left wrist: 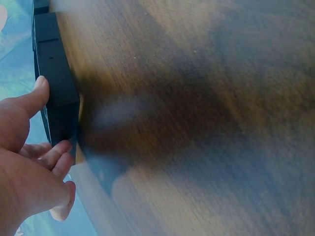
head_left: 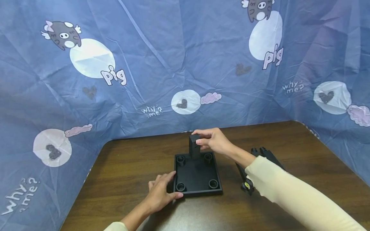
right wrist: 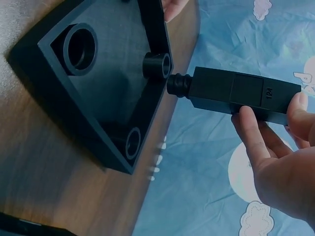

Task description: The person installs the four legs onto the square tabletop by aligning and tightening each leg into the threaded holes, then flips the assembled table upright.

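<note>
A black square stool top [head_left: 196, 176] lies with its hollow side up on the table, a round socket at each corner. My left hand [head_left: 160, 192] holds its near left corner, thumb on the front wall and fingertips on the left wall, as the left wrist view also shows. Between the thumb and fingers of my right hand [head_left: 215, 141] is a black leg [right wrist: 236, 93], marked 124. Its threaded end [right wrist: 179, 85] points down toward the far edge of the top, close to a far socket [right wrist: 160, 65]. Whether it touches the socket, I cannot tell.
Right of the stool top, partly behind my right sleeve [head_left: 289, 189], lie more black pieces [head_left: 271, 157], some with threaded ends. Near them is a small dark item with a yellow spot [head_left: 246, 186]. A blue printed cloth [head_left: 162, 64] hangs behind the wooden table [head_left: 130, 160].
</note>
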Motion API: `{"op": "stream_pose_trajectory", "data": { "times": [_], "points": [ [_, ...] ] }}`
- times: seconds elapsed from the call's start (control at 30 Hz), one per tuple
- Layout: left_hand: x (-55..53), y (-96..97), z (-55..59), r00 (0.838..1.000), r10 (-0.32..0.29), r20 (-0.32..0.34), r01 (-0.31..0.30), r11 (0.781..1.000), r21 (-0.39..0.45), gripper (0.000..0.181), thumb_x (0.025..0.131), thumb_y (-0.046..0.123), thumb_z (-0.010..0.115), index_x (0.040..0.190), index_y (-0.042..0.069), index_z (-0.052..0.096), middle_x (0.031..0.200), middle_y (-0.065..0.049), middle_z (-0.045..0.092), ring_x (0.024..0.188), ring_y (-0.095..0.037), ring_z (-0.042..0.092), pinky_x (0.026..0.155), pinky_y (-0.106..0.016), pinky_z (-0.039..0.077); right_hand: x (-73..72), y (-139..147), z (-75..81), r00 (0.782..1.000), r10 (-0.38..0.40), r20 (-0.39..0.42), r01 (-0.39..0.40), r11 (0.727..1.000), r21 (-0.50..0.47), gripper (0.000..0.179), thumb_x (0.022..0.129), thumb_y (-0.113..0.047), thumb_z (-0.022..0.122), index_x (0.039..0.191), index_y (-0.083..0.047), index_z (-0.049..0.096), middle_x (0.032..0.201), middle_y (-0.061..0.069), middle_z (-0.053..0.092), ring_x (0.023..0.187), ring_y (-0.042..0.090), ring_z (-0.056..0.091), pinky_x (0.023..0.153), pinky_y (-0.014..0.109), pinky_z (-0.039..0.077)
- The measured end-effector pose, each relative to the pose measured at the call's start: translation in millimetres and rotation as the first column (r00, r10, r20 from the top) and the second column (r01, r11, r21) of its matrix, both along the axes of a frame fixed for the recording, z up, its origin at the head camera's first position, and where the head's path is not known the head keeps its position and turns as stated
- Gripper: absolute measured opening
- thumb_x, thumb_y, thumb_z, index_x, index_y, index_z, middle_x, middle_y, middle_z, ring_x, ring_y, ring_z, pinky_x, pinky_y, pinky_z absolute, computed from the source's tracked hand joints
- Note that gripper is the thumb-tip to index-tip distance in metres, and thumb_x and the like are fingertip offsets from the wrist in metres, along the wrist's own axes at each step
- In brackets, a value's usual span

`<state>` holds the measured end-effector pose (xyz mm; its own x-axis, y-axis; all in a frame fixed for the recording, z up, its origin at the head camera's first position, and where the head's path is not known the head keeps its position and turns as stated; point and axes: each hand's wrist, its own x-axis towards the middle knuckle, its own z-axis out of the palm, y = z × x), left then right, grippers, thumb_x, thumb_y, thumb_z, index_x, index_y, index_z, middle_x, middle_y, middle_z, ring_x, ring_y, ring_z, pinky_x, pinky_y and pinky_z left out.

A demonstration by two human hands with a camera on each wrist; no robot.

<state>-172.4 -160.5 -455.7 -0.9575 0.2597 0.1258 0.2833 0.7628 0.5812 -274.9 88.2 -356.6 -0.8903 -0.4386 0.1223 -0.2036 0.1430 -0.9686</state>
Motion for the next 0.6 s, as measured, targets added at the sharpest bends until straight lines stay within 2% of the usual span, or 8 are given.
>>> {"op": "stream_pose_trajectory", "data": {
  "times": [0.1, 0.3, 0.47, 0.6],
  "points": [
    [-0.4, 0.1, 0.2, 1.000, 0.000, 0.001, 0.000, 1.000, 0.001, 0.078, 0.073, 0.034, 0.085, 0.137, 0.003, 0.052, 0.121, -0.010, 0.063, 0.112, -0.027, 0.051, 0.083, -0.048, 0.025, -1.5, -5.2, -1.2, 1.000, 0.005, 0.006, -0.005, 1.000, -0.008, 0.037, 0.090, 0.005, 0.063, 0.127, 0.004, 0.061, 0.123, 0.025, 0.061, 0.094, 0.022, 0.067, 0.079, 0.041, 0.054],
    [-0.9, -0.3, 0.0, 1.000, 0.004, 0.005, -0.004, 1.000, -0.006, 0.079, 0.073, 0.035, 0.085, 0.137, 0.003, 0.052, 0.120, -0.009, 0.064, 0.112, -0.026, 0.050, 0.083, -0.047, 0.025, -3.9, -17.1, -4.5, 1.000, 0.009, -0.012, -0.009, 1.000, 0.002, 0.037, 0.091, 0.005, 0.063, 0.128, 0.004, 0.061, 0.136, 0.022, 0.053, 0.097, 0.023, 0.066, 0.078, 0.038, 0.055],
    [-0.8, -0.1, -0.3, 1.000, 0.001, 0.014, -0.001, 1.000, -0.005, 0.079, 0.073, 0.035, 0.084, 0.138, 0.003, 0.052, 0.120, -0.010, 0.063, 0.112, -0.027, 0.050, 0.083, -0.048, 0.026, -7.5, -28.2, -10.2, 0.999, 0.015, -0.029, -0.014, 1.000, 0.018, 0.036, 0.093, 0.001, 0.061, 0.130, 0.001, 0.060, 0.138, 0.020, 0.053, 0.105, 0.029, 0.065, 0.081, 0.038, 0.054],
    [-1.2, -0.1, -0.6, 1.000, -0.001, 0.016, 0.002, 1.000, -0.003, 0.079, 0.074, 0.035, 0.084, 0.138, 0.003, 0.052, 0.120, -0.011, 0.063, 0.112, -0.028, 0.050, 0.082, -0.047, 0.026, -10.0, -36.9, -13.6, 0.999, -0.003, -0.042, 0.005, 0.999, 0.038, 0.036, 0.094, -0.002, 0.061, 0.130, -0.002, 0.061, 0.139, 0.017, 0.053, 0.106, 0.029, 0.065, 0.082, 0.037, 0.054]
  ]
}}
